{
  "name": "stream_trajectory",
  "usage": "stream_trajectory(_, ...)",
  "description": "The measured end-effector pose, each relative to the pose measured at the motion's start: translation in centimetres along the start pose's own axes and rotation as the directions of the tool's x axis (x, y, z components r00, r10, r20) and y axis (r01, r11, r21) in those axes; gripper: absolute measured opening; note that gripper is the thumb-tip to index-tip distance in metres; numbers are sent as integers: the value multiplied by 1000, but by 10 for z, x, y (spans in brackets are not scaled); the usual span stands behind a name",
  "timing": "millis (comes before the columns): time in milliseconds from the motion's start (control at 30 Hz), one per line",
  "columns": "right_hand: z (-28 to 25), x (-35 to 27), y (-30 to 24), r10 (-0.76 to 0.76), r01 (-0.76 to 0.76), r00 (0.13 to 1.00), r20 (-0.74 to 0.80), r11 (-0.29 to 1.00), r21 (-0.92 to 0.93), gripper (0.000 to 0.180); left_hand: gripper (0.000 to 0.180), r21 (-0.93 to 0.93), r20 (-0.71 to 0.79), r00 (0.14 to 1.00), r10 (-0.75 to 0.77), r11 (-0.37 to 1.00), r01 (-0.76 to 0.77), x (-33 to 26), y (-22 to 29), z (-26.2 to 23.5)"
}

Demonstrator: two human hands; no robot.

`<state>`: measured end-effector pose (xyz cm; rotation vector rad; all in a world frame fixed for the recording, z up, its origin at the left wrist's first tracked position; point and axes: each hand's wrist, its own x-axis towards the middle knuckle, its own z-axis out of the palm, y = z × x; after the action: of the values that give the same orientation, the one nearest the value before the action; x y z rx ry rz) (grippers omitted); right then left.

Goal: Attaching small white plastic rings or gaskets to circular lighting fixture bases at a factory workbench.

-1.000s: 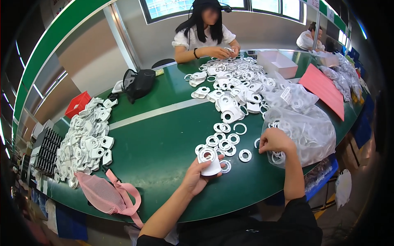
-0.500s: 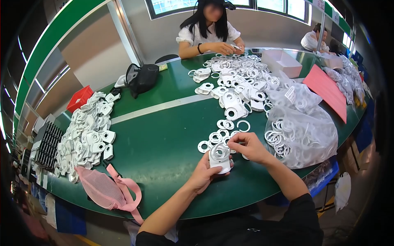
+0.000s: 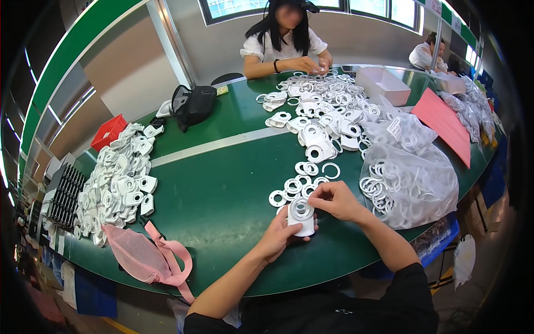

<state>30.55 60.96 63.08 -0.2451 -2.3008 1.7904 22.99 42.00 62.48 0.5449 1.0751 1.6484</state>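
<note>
My left hand (image 3: pixel 276 238) is closed around a white plastic housing (image 3: pixel 301 227), which has a flat lower end and a round opening on top. On that opening lies a white ring (image 3: pixel 301 207). The thumb and forefinger of my right hand (image 3: pixel 336 201) are pinched together at the ring's right edge. Just beyond my hands lie several loose white rings (image 3: pixel 292 186), and an open-gapped ring (image 3: pixel 331 171) sits beside them.
White parts are heaped at the far middle (image 3: pixel 328 111) and on the left (image 3: pixel 119 178). A clear bag of rings (image 3: pixel 414 183) stands right of my hands. A pink mesh bag (image 3: pixel 139 253) lies near left. Across the green table (image 3: pixel 222 183), a co-worker (image 3: pixel 283 50) handles small parts.
The housing has shifted slightly right and turned more upright. The ring on it looks flatter, with my right fingertips at its edge. The co-worker's hands moved a little.
</note>
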Motion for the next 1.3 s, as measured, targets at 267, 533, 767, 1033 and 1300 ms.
stream_trajectory(267, -7, -2, -9, 43, -41, 998, 54, 998, -47, 17, 37, 55, 3, 1000, 14, 998, -14, 3, -6, -2)
stream_trajectory(533, 5, -4, -10, -88, 90, 996, -32, 993, 74, 26, 37, 273, -94, 987, 131, 957, -101, 0, -3, 3)
stream_trajectory(767, 4, -3, -7, -102, 100, 986, 134, 995, 28, 13, 31, 695, -68, 937, 343, 690, -202, 0, -13, 1)
stream_trajectory(1033, 16, -7, -11, -282, 334, 940, 194, 876, -347, 13, 20, 825, -162, 872, 462, 548, -137, -4, -3, 5)
stream_trajectory(1300, 23, -11, -17, -244, 301, 952, 183, 846, -439, 11, 21, 866, -45, 847, 529, 443, -231, -2, -6, -5)
